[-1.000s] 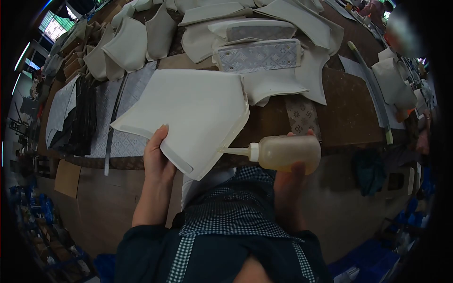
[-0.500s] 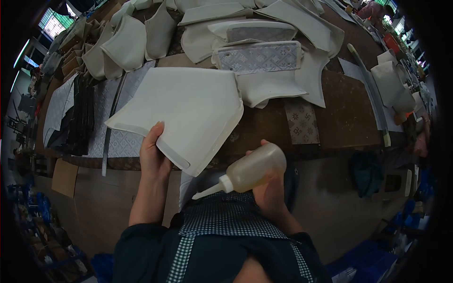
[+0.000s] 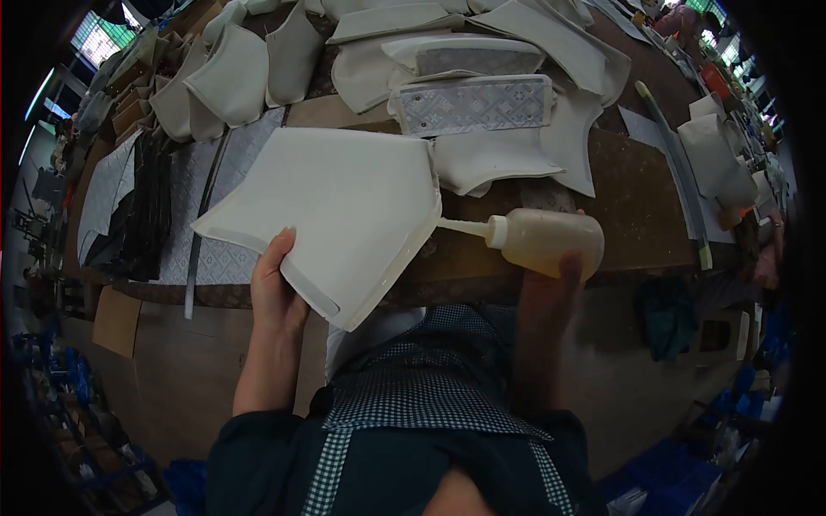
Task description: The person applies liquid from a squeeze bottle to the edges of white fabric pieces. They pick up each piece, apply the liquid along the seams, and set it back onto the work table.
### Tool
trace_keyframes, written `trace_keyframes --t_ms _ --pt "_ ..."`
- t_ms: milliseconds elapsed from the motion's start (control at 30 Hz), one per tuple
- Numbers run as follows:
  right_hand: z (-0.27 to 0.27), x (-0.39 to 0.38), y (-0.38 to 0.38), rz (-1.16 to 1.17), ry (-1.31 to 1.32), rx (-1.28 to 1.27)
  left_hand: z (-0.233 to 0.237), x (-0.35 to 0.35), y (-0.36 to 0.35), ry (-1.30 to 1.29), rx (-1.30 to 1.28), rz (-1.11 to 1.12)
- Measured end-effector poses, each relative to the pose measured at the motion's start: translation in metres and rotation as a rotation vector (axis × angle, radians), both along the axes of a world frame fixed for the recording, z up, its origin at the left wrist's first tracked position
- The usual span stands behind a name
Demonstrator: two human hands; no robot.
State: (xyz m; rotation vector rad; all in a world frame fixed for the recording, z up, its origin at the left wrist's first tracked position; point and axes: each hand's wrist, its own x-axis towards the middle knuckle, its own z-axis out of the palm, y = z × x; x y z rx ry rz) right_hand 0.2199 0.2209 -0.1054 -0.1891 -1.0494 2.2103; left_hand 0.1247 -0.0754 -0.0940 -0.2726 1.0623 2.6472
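Note:
My left hand (image 3: 280,279) grips the lower left edge of a white shaped panel (image 3: 344,198), thumb on top and fingers underneath. The panel is tilted above the front of the table. In my right hand (image 3: 551,288) is a translucent squeeze bottle (image 3: 551,241) with yellowish liquid inside, lying nearly level. Its long white nozzle points left, and the tip is at the panel's right edge; whether it touches cannot be made out. A shiny wet-looking line runs along that edge. The fingers behind the bottle are partly hidden.
More white panels (image 3: 387,77) are piled at the back of the brown table (image 3: 637,206). A patterned grey piece (image 3: 473,105) lies among them. Long metal strips (image 3: 202,224) rest at left and right. Black folded sheets (image 3: 146,215) stand at the left edge. Another person (image 3: 684,21) is far back right.
My right hand has carried the bottle up and to the right, turning its nozzle from my apron to the panel's right edge. The panel has shifted slightly down.

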Motion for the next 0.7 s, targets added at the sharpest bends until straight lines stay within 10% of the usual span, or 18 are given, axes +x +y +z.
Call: trace_keyframes --t_ms 400,700 --pt "-0.018 0.030 -0.049 0.302 -0.112 -0.019 -0.014 -0.006 -0.001 -0.022 0.024 0.021" --pt "-0.002 0.033 -0.052 0.414 -0.123 -0.154 0.017 0.005 -0.011 0.232 -0.579 0.220"
